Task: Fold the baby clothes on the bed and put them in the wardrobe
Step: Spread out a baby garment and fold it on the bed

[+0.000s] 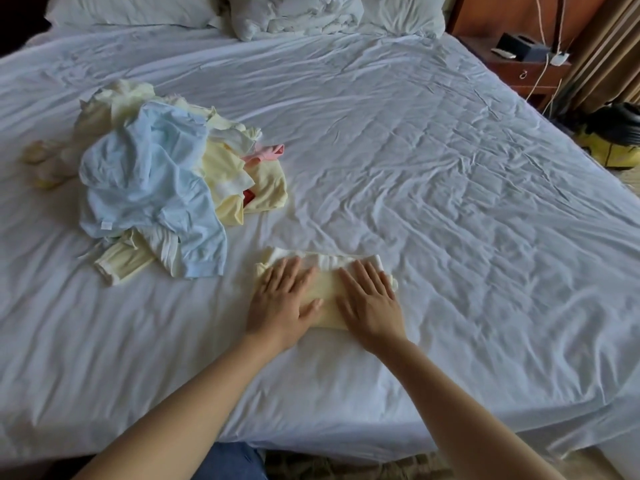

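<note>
Your left grip (281,306) and right grip (370,304), fingers straight, press flat on the folded pale-yellow cotton garment (327,289) near the front edge of the white-sheeted bed (450,202).

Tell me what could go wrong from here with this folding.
The left hand and right hand only press flat on the yellow garment; lifting it carelessly could undo the fold. The unfolded pile lies close by on the wrinkled sheet; the folded piece might get mixed back in.

The left hand (282,303) and right hand (370,303) cover most of the folded garment (329,285). A blue garment (145,174) hides much of the pile of clothes (228,168) beneath. The top edge cuts off the pillows (131,8).
</note>
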A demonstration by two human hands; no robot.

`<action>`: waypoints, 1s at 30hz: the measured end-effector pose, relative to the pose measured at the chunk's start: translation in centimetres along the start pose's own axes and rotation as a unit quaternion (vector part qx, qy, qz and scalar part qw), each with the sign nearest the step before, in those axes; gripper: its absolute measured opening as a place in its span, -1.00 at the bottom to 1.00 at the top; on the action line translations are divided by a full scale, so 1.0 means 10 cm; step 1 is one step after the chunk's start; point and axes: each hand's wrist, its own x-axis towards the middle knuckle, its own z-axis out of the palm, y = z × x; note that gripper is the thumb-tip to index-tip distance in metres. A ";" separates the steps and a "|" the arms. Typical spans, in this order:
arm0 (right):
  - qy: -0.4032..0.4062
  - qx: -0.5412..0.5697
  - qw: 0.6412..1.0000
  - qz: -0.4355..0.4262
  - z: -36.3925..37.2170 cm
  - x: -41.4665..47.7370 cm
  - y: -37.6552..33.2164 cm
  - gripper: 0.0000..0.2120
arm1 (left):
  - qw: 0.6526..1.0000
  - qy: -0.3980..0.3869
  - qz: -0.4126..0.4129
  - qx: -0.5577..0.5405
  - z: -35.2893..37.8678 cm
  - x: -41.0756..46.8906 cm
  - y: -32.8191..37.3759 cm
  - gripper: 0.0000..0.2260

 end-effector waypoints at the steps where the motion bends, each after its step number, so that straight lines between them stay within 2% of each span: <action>1: 0.006 -0.001 1.000 0.001 0.03 -0.01 0.01 -0.36 | 1.000 0.001 -0.013 0.002 0.03 -0.02 0.01 -0.41; 4: 0.018 -0.002 1.000 0.013 0.08 0.00 0.01 -0.41 | 0.999 -0.026 -0.040 -0.012 0.06 -0.01 0.04 -0.35; 7: -0.034 0.009 0.999 0.011 0.02 0.05 0.02 -0.32 | 0.992 -0.096 -0.064 -0.052 -0.05 0.07 0.03 -0.22; 10: -0.066 0.063 0.996 0.017 -0.06 0.08 0.04 -0.26 | 0.980 -0.113 -0.084 -0.144 -0.19 0.09 -0.02 -0.15; 12: -0.032 0.097 0.994 0.035 -0.13 0.07 0.05 -0.33 | 0.974 -0.068 -0.090 -0.195 -0.26 0.06 -0.08 -0.26; 15: 0.030 0.092 0.989 0.109 -0.21 -0.02 0.03 -0.55 | 0.976 0.009 -0.127 -0.179 -0.26 -0.08 -0.17 -0.49; 17: 0.015 0.106 0.980 0.170 -0.24 -0.06 0.01 -0.57 | 0.965 -0.014 -0.189 -0.181 -0.27 -0.13 -0.19 -0.52; 21: -0.007 0.120 0.971 0.207 -0.27 0.00 -0.03 -0.56 | 0.948 -0.033 -0.256 -0.185 -0.35 -0.05 -0.15 -0.61; 24: -0.014 0.146 0.961 0.235 -0.40 0.09 -0.05 -0.58 | 0.921 -0.020 -0.265 -0.285 -0.36 0.06 -0.22 -0.66; 27: -0.031 0.222 0.944 0.240 -0.49 0.21 -0.04 -0.67 | 0.885 -0.028 -0.265 -0.383 -0.41 0.11 -0.28 -0.70; 30: -0.030 0.269 0.935 0.229 -0.61 0.21 -0.07 -0.58 | 0.865 -0.023 -0.259 -0.430 -0.47 0.10 -0.26 -0.70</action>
